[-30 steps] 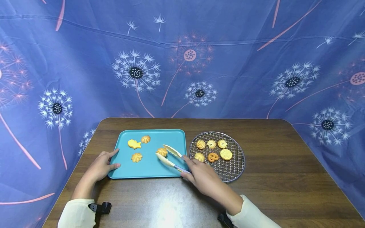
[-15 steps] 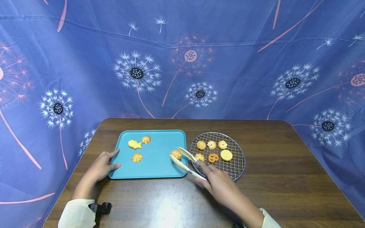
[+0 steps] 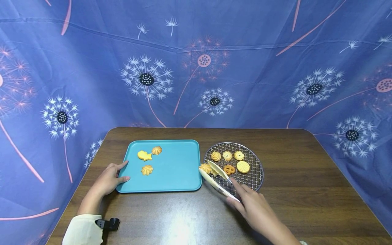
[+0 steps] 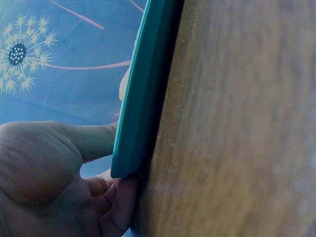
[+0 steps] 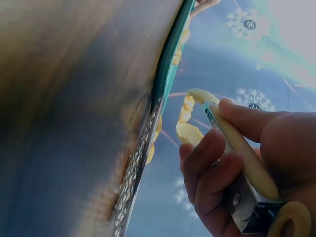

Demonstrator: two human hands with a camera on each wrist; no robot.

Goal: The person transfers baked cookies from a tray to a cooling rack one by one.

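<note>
Holding a fluted cookie [image 3: 205, 168] in tongs [image 3: 219, 171] above the wire rack's [image 3: 253, 177] left rim, lower centre, the right hand [image 3: 255, 207] should squeeze lightly and evenly; the left hand [image 3: 108, 178] pinches the turquoise tray [image 3: 174, 181], lower left.

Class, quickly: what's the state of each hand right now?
Left hand: holding the blue tray by its edge.
Right hand: holding tongs around a cookie.
</note>
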